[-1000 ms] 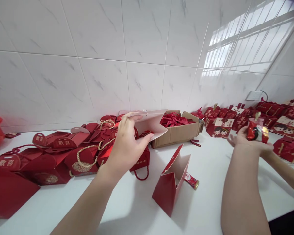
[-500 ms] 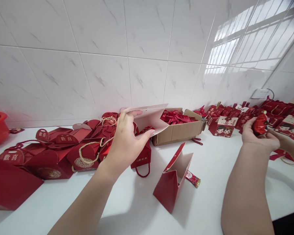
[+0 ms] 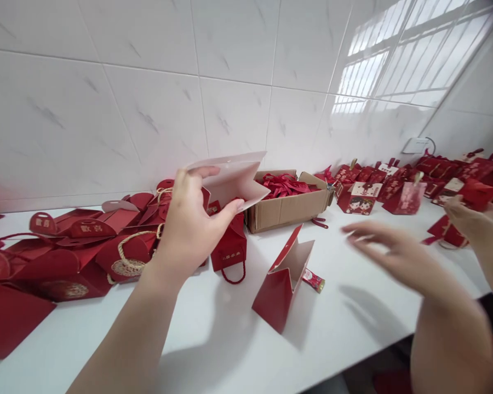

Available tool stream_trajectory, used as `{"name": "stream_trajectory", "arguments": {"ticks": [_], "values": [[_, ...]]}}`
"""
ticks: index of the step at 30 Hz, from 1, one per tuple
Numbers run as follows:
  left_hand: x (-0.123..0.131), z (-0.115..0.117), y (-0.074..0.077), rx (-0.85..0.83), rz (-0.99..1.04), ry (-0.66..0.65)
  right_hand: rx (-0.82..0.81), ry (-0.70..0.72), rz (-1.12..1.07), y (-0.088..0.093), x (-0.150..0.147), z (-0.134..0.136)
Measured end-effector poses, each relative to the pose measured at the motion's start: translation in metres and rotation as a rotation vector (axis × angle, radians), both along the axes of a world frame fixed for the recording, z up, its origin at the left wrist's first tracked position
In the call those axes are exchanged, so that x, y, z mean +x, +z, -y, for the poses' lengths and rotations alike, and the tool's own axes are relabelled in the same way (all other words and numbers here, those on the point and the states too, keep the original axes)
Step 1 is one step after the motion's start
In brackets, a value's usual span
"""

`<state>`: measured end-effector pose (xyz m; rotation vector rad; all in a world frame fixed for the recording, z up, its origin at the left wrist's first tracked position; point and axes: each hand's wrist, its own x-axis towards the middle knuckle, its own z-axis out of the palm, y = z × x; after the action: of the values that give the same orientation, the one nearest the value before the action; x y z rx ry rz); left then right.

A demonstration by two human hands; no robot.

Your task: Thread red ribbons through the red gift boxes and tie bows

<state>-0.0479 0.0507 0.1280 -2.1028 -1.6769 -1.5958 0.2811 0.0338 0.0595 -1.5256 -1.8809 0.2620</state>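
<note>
My left hand (image 3: 193, 224) grips the near side of a gift box (image 3: 238, 186), thumb on its rim and fingers behind. The box is upended open, with pale inner walls showing. My right hand (image 3: 388, 257) is in the air over the white table, blurred, fingers stretched and nothing visible in them. Between my hands stands a red gift box (image 3: 277, 295) with its top open. A small red wrapped packet (image 3: 313, 280) lies beside it. Just below my left hand's box is a small red box with a cord handle (image 3: 230, 249).
A cardboard carton (image 3: 290, 210) of red ribbons stands by the tiled wall. Folded red gift boxes (image 3: 82, 268) crowd the left. More decorated boxes (image 3: 359, 200) line the back right. At far right another person's hand (image 3: 472, 219) is near a red box.
My right hand has moved left, away from the other person's hand, and the red wrapped packet it held no longer shows in it. My left hand keeps its hold on the box. The view has shifted right.
</note>
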Motion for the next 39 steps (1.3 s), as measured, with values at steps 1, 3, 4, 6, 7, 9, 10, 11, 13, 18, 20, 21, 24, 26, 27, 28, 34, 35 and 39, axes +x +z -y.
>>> {"name": "stream_trajectory", "arguments": {"ticks": [1, 3, 4, 6, 7, 9, 10, 11, 13, 18, 20, 21, 24, 26, 27, 28, 34, 35, 39], "values": [[-0.001, 0.001, 0.002, -0.003, 0.004, 0.002, -0.124, 0.055, 0.062, -0.019, -0.018, 0.005], [-0.002, 0.005, 0.005, -0.007, 0.007, 0.0, -0.253, 0.103, 0.154, -0.059, -0.043, 0.012], [-0.002, 0.006, 0.007, -0.009, 0.008, -0.004, -0.244, 0.077, 0.164, -0.078, -0.049, 0.013], [-0.003, 0.008, 0.009, -0.015, 0.013, -0.014, -0.198, 0.02, 0.134, -0.105, -0.051, 0.014], [-0.003, 0.009, 0.009, -0.015, 0.016, -0.018, -0.17, -0.01, 0.098, -0.111, -0.047, 0.015], [-0.003, 0.008, 0.008, -0.014, 0.016, -0.018, -0.098, -0.061, -0.003, -0.109, -0.039, 0.018], [-0.003, 0.007, 0.008, -0.014, 0.014, -0.015, -0.056, -0.088, -0.064, -0.102, -0.035, 0.02], [-0.003, 0.007, 0.007, -0.015, 0.012, -0.012, -0.01, -0.111, -0.128, -0.091, -0.032, 0.023], [-0.004, 0.005, 0.004, -0.01, 0.01, -0.014, 0.094, -0.129, -0.248, -0.064, -0.033, 0.031], [-0.005, 0.003, 0.002, 0.027, -0.007, -0.043, 0.288, 0.209, -0.154, 0.001, -0.059, 0.043], [-0.005, 0.004, 0.002, 0.023, -0.015, -0.042, 0.273, 0.271, -0.002, 0.012, -0.07, 0.041], [-0.005, 0.004, 0.002, 0.02, -0.017, -0.039, 0.27, 0.264, 0.056, 0.014, -0.075, 0.038], [-0.005, 0.005, 0.002, 0.014, -0.013, -0.032, 0.312, 0.186, 0.113, 0.013, -0.082, 0.032], [-0.004, 0.006, 0.003, 0.009, -0.008, -0.04, 0.369, 0.153, 0.076, 0.011, -0.083, 0.031], [-0.004, 0.006, 0.003, 0.008, -0.006, -0.042, 0.402, 0.143, 0.048, 0.012, -0.083, 0.03], [-0.004, 0.007, 0.004, 0.008, -0.004, -0.043, 0.437, 0.129, 0.02, 0.013, -0.082, 0.03], [-0.005, 0.012, 0.007, -0.002, 0.043, -0.074, 0.462, 0.035, -0.109, 0.019, -0.065, 0.021], [-0.005, 0.013, 0.008, -0.001, 0.068, -0.083, 0.396, 0.064, -0.135, 0.016, -0.061, 0.016], [-0.005, 0.014, 0.011, -0.027, 0.186, -0.088, 0.067, 0.307, -0.313, -0.015, -0.052, -0.004]]}}
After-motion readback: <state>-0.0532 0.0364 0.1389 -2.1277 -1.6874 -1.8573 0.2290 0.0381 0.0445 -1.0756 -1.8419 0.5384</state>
